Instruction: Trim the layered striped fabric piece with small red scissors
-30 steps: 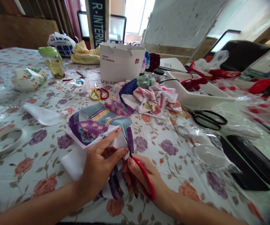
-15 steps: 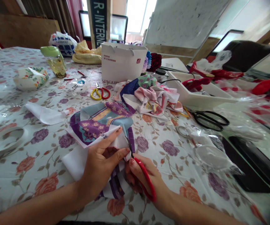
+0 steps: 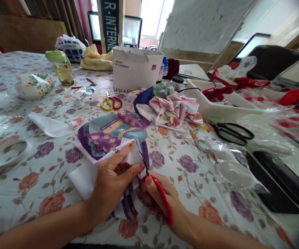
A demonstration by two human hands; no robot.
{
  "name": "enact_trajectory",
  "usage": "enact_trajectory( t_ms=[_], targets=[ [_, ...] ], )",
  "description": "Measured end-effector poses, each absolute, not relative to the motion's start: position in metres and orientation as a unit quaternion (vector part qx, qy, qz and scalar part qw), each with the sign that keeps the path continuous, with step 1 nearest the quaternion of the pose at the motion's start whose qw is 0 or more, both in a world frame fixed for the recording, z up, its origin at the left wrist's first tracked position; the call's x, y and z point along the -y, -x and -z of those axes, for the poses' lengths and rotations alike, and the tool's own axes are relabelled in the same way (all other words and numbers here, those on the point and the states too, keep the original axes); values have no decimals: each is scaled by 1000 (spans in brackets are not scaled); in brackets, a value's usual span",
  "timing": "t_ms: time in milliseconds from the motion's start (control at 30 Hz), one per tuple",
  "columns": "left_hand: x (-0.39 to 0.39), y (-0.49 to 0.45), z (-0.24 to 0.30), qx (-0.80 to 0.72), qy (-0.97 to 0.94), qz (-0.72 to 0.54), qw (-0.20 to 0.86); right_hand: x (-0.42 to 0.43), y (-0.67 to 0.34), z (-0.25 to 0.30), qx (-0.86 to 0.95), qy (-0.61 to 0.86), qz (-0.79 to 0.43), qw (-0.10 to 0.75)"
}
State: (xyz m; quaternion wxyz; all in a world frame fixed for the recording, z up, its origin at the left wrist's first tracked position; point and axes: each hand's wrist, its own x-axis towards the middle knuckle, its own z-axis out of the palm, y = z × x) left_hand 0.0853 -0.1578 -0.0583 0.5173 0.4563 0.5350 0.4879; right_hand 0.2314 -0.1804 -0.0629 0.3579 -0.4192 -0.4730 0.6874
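My left hand pinches a patterned cloth of purple, blue and white between thumb and fingers. Part of the cloth lies bunched on the table beyond the hand, and another part hangs below it. My right hand grips red-handled scissors. Their dark blades point away from me, against the cloth's edge just right of my left thumb. How far the blades are parted is hard to see. Beyond the hands lies a heap of crumpled printed cloth.
Small scissors with yellow and red handles, a white paper bag and a lidded jar stand or lie farther back. At left is a tape roll. Black scissors, a white tray and plastic packets are at right.
My right hand and the scissors have shifted very slightly, with the handle loops a little closer together. My left hand holds the cloth in the same place.
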Motion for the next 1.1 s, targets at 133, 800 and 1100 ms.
enact_trajectory(
  t_ms=[133, 800, 1100],
  targets=[
    [158, -86, 58, -534, -453, -487, 523, 182, -233, 62, 484, 418, -681, 356],
    [158, -87, 60, -533, -459, -500, 504, 184, -236, 77, 485, 406, -683, 365],
    [157, -88, 55, -536, -462, -489, 510, 185, -234, 75, 466, 414, -693, 363]
  ],
)
